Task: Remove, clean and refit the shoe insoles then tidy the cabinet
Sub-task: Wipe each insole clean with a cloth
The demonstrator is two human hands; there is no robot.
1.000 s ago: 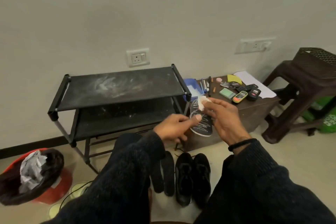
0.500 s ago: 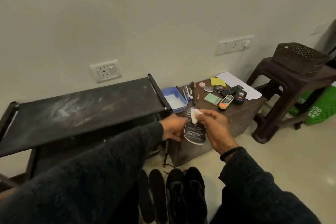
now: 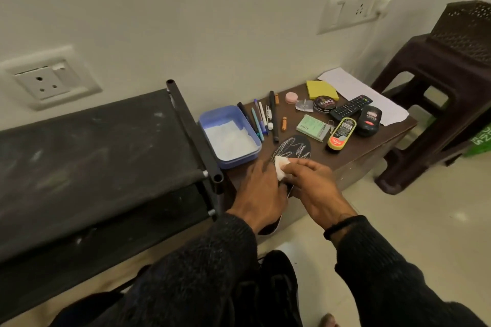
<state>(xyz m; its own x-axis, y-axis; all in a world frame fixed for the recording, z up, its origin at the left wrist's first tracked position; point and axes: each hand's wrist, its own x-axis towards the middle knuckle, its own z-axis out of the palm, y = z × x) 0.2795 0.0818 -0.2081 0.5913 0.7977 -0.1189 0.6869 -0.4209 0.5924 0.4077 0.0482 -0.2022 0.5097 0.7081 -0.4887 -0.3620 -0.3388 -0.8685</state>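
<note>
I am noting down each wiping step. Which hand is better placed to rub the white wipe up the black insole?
The right hand: its fingers already pinch the white wipe on the black insole, while the left hand steadies the insole.

- The left hand (image 3: 261, 194) and right hand (image 3: 313, 188) are covering the insole's (image 3: 293, 147) middle; only its patterned toe and a sliver of heel are showing.
- The right grip is hiding most of the white wipe (image 3: 360, 170).
- The sleeves are covering most of the black shoes (image 3: 276, 281), which the bottom edge is cutting off.
- The left edge is cutting off the rack (image 3: 87, 146); its lower shelf is lying in shadow.
- The right edge is cropping the stool (image 3: 435, 82), basket (image 3: 467, 26) and green bag (image 3: 482, 138).
- Labels on the tins are reading too small.
</note>
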